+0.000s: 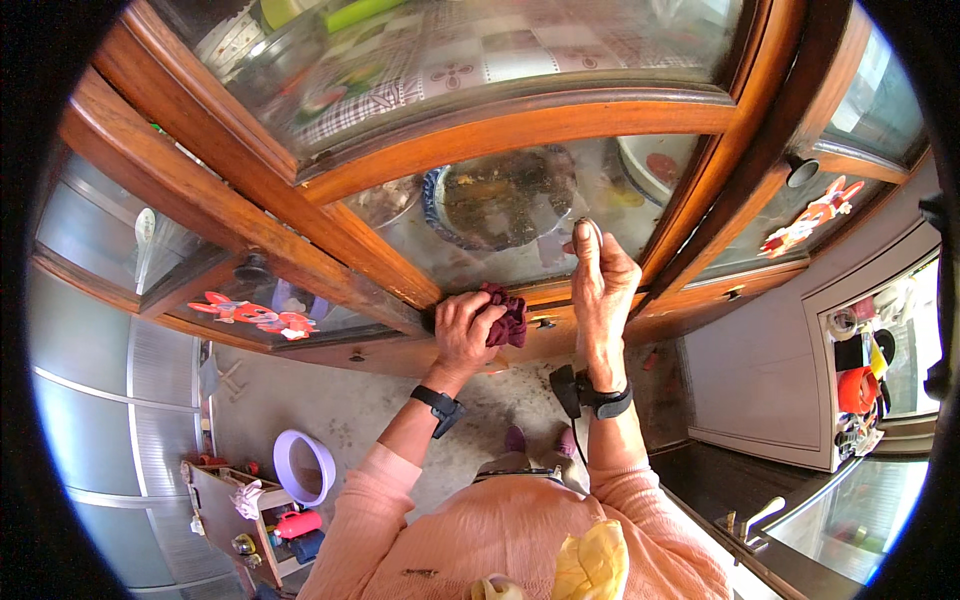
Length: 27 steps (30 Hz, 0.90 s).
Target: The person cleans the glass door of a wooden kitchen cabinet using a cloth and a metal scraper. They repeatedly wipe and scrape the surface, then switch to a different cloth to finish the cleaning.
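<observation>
My left hand (463, 330) is closed on a bunched maroon cloth (510, 319) at the lower wooden rail of a glass-fronted cabinet (517, 142). In front of the lower glass pane, the thumb and curled fingers of my right hand (606, 281) pinch a small round dark object (598, 231). The thumb covers most of it, so its kind cannot be told. Behind this pane are a blue-rimmed dish (431, 199) with dark contents and a white bowl (637, 176) holding something reddish. A small dark drawer knob (545, 324) lies between my hands.
Side doors carry dark round knobs (802, 171) and rabbit stickers (255, 315). A lilac basin (328, 469) is on the floor at left, near a small shelf unit (225, 517) with a pink bottle (298, 523). At right are a white panel (750, 367) and a lever handle (765, 514).
</observation>
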Each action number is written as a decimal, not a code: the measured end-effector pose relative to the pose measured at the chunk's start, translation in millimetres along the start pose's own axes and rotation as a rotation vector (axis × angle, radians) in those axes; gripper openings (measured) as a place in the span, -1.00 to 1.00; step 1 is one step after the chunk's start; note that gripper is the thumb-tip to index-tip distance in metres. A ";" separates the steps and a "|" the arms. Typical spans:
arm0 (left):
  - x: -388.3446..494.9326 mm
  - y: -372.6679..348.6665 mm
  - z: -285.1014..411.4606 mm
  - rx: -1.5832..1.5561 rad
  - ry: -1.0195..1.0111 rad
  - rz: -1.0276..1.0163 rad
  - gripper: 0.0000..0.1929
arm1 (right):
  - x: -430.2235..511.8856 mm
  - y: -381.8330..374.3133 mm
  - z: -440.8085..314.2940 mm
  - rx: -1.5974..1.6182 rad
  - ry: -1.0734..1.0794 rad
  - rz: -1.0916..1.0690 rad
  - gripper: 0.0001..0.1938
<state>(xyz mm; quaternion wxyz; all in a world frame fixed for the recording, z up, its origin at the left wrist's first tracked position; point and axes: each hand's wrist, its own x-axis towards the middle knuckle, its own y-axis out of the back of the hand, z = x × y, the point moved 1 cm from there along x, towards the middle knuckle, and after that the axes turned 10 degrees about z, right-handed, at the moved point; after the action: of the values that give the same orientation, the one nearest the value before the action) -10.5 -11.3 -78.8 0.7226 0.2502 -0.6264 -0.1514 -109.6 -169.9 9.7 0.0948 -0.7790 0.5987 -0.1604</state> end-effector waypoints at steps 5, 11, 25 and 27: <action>0.5 -0.3 1.2 -0.002 0.010 0.011 -0.45 | 7.6 7.2 4.3 -0.417 0.225 -0.173 -0.78; 1.3 -0.4 0.2 -0.002 0.002 0.015 -0.49 | 15.6 10.9 -5.4 -0.371 0.466 0.036 -0.68; -3.4 -1.9 0.3 0.018 0.021 -0.012 -0.29 | 24.4 16.9 -17.4 -0.453 0.538 -0.015 -0.65; -4.3 -2.4 -0.2 0.008 0.017 -0.007 -0.28 | 25.0 16.9 -17.5 -0.369 0.462 0.152 -0.66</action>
<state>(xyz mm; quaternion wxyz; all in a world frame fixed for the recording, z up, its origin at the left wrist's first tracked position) -10.8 -11.0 -83.7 0.7262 0.2568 -0.6200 -0.1494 -125.4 -197.7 23.7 -0.1750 -0.6791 0.6799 -0.2144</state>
